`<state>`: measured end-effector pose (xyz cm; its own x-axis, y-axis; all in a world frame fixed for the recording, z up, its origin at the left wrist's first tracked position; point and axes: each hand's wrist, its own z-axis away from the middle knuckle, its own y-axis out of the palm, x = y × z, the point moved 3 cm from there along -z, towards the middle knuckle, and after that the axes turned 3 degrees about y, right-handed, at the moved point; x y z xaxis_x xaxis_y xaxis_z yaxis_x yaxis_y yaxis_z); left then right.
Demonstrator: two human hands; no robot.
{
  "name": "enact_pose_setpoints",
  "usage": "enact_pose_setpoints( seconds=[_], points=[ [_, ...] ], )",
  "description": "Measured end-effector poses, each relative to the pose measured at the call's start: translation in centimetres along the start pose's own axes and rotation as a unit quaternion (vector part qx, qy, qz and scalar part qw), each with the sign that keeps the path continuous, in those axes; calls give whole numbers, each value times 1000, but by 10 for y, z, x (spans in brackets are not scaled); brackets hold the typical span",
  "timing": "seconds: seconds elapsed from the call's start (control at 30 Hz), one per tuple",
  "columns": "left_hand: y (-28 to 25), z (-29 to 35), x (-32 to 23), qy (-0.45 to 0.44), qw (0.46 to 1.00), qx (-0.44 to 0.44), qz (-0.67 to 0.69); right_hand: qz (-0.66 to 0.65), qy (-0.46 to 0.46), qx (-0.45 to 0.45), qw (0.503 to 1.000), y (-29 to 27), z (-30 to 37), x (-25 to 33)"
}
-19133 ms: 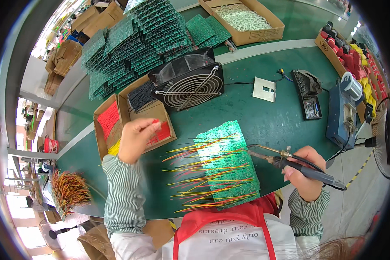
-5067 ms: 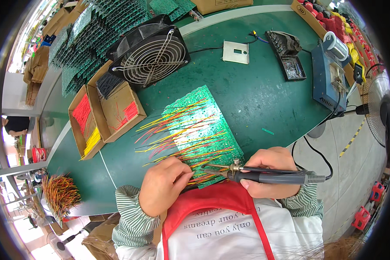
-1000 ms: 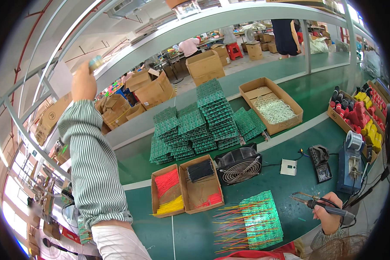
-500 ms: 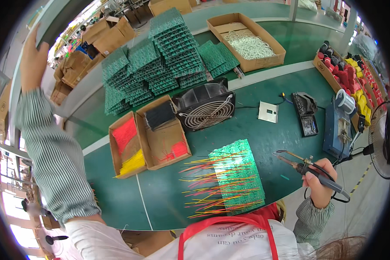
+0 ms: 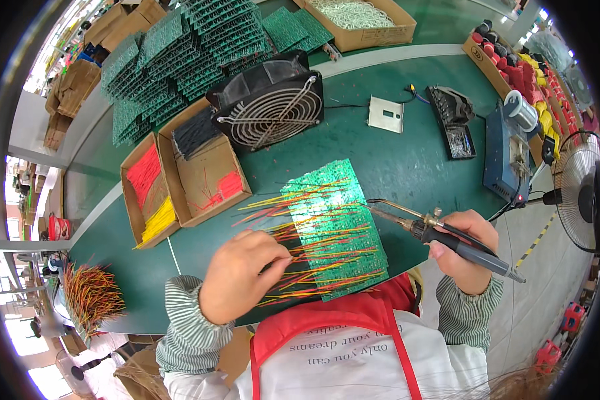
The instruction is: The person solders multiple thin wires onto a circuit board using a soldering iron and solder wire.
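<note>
A green circuit board panel (image 5: 343, 250) lies before me, with rows of red, yellow and black wires (image 5: 273, 200) sticking out past its left side. My left hand (image 5: 243, 273) is beside that edge, over the wires; thumb and forefinger are bent together in a pinch, and whatever is between the tips is too small to make out. In my right hand (image 5: 467, 250) is a soldering iron (image 5: 470, 255) with a thin curved metal tube along it. Its tip points left, at the right part of the board.
Cardboard trays of cut wires (image 5: 200, 210) stand left of a black fan (image 5: 273, 103). Stacked circuit boards (image 5: 173, 63) rise behind. Right of them are a metal plate (image 5: 385, 115), a black holder (image 5: 452, 123), a blue soldering station (image 5: 507, 150) and a standing fan (image 5: 577, 190). A wire bundle (image 5: 92, 297) lies left.
My left hand has come down from the frame at upper left to the wires beside the board. The soldering iron has moved left to the board, and the whole view has shifted.
</note>
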<state>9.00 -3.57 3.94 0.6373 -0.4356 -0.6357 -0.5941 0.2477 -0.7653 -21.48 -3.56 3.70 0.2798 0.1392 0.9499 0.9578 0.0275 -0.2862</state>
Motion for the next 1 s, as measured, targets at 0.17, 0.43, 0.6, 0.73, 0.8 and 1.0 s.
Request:
enact_pose_setpoints(
  seconds=[0.17,0.43,0.6,0.73,0.8,1.0],
  points=[
    [19,5,-9,3,1000,8,10,-8,-87,18,996,6,0,0],
    [41,13,-15,9,999,32,-16,-12,-90,72,993,4,10,1],
    [48,15,-15,-29,999,30,-19,-38,-109,88,989,10,19,-3],
    [50,16,-12,-32,999,33,-17,-40,-71,129,988,18,22,-5],
    [51,16,-12,-44,999,26,4,-43,-61,150,986,25,21,-6],
    [54,18,-5,-58,996,3,62,-35,-35,180,982,39,18,-5]
  ],
)
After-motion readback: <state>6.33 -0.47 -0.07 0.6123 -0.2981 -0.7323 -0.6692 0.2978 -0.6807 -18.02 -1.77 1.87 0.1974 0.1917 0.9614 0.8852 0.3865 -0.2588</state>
